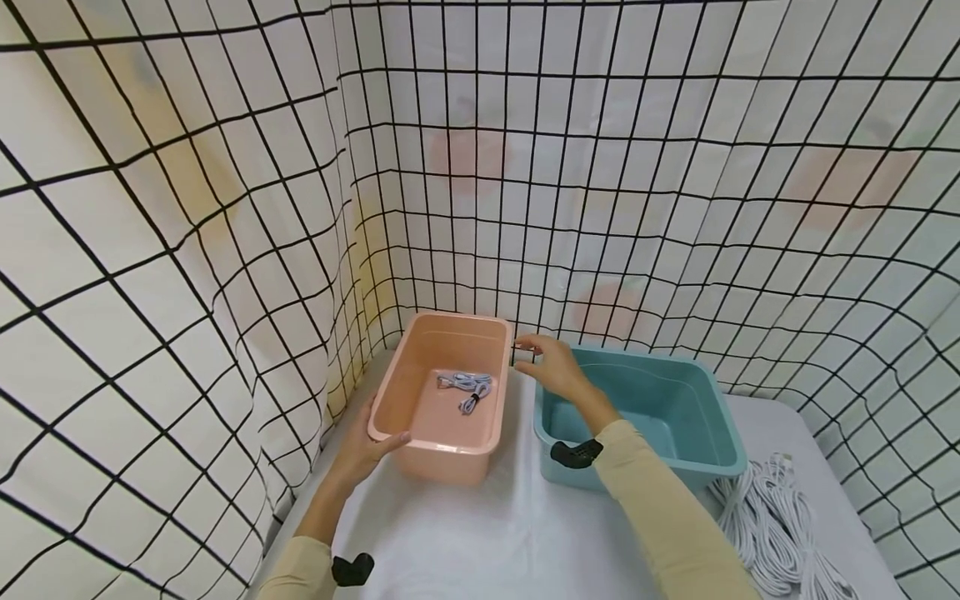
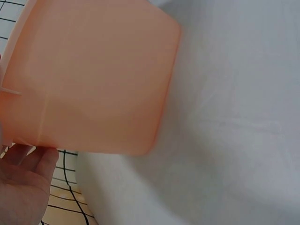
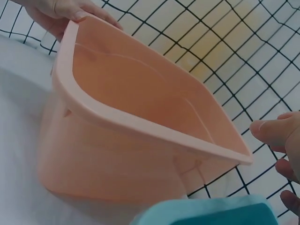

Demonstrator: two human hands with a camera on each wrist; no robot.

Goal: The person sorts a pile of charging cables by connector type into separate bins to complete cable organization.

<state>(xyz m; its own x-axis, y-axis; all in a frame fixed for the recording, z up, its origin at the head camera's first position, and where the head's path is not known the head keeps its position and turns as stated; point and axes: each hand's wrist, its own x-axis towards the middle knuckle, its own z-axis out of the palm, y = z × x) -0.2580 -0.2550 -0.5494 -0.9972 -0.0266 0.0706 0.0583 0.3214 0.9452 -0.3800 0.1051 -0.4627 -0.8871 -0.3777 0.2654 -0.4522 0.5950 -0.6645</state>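
Observation:
A peach plastic bin [image 1: 442, 452] stands on the white-covered table, with bundled pale cables [image 1: 467, 383] lying on its floor. My left hand [image 1: 362, 450] holds the bin's near left corner, the thumb over the rim and the fingers against the outer wall. In the left wrist view, those fingers [image 2: 47, 161] touch the bin's outside. Between this bin and a teal bin [image 1: 723, 400] hovers my right hand [image 1: 557, 367], near the peach bin's right rim. Its thumb and fingers are spread apart with nothing between them. The right wrist view shows a gap from the peach rim [image 3: 140, 123].
Several bundles of white cables [image 1: 776, 525] lie on the table [image 1: 517, 533] right of the teal bin. Black wire grid [image 1: 592, 200] over pale printed cloth rises at the back and both sides, close behind the bins.

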